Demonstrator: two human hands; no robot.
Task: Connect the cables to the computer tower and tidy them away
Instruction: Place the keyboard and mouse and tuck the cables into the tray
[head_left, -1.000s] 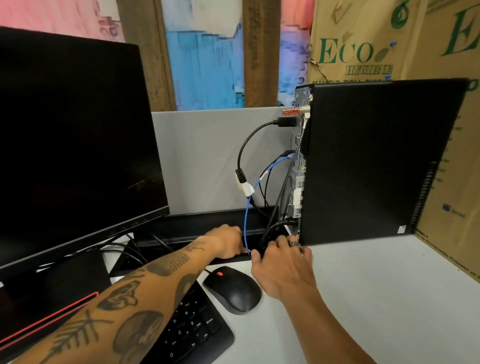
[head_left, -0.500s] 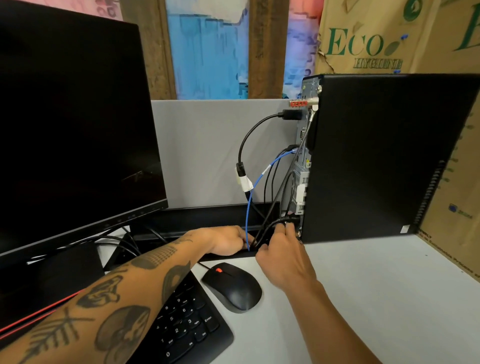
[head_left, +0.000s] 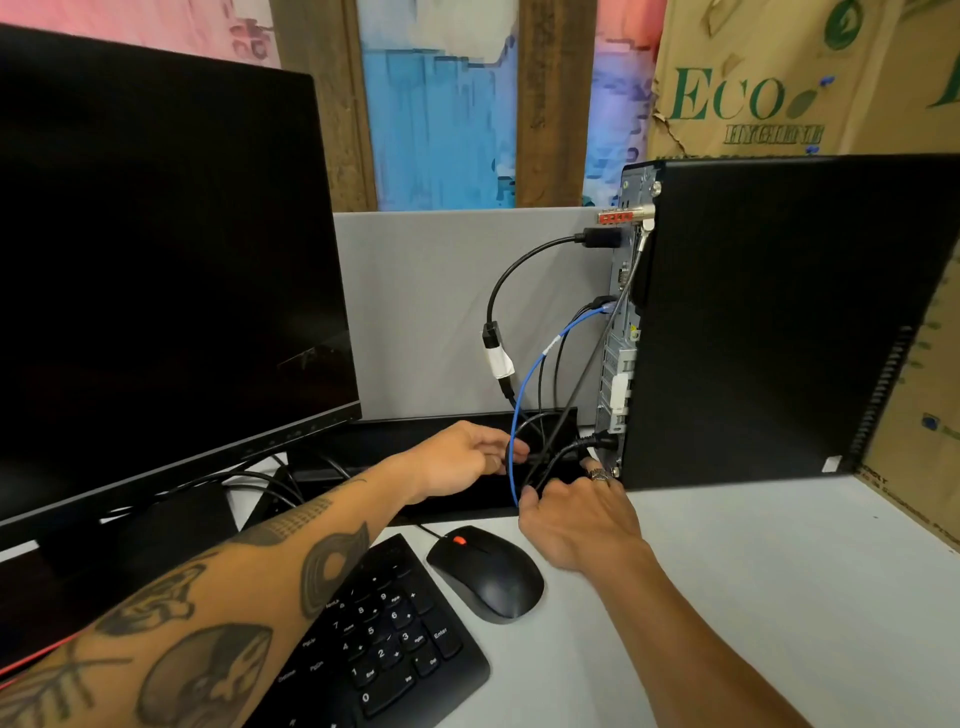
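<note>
Head view: white surface (head_left: 753, 597), grey partition panel (head_left: 441, 291) along its back edge, wooden posts and a blurred pink/blue backdrop behind that, cardboard box (head_left: 779, 88) printed "ECO HYGIENE" at back right. Left side: large black monitor (head_left: 156, 249), screen dark. Front centre: black keyboard (head_left: 384, 644), black mouse (head_left: 488, 571) just beside its right end, red scroll wheel visible. Computer tower (head_left: 789, 322) stands upright on the right of the surface, rear panel facing left toward the partition, black side panel facing camera. Cables at the rear: black cable (head_left: 519, 270) plugged in near the top, looping down to an inline joint wrapped in white tape; blue cable (head_left: 530, 379) plugged mid-panel, dropping in an arc; several thinner black leads beside it; thick black power cable (head_left: 582, 444) plugged in near the bottom. All run down into a black cable tray (head_left: 415, 436) at the foot of the partition, more black leads trailing under the monitor. Left hand (head_left: 462, 457), forearm tattooed, is over the tray with fingers curled around the cable bundle where the blue one passes. Right hand (head_left: 576, 514), ring on one finger, sits just at the tower's lower rear corner, fingers closed on the black leads below the power plug. Exactly which leads each hand pinches: cannot tell.
</note>
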